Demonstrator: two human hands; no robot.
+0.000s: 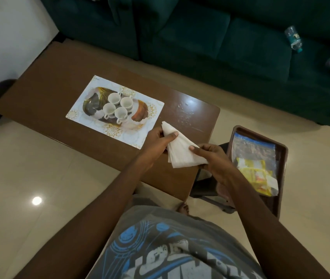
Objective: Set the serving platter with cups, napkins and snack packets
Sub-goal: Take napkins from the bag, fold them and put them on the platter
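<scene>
A patterned oval platter [91, 106] lies on a white placemat [150, 109] on the brown table. Several white cups [117, 107] stand grouped on the platter's middle. A stack of white napkins [180, 150], folded to a triangle, hangs above the table's near right corner. My left hand [158, 141] pinches its upper left part with the thumb on top. My right hand [212, 158] grips its lower right corner. Yellow snack packets [254, 174] lie in a brown tray [281, 158] to the right.
A clear zip bag [252, 148] lies in the tray above the packets. The tray rests on a low dark stool beside the table [49, 77]. A green sofa [200, 37] runs behind, with a plastic bottle [293, 39] on its seat. Crumbs dot the table's right part.
</scene>
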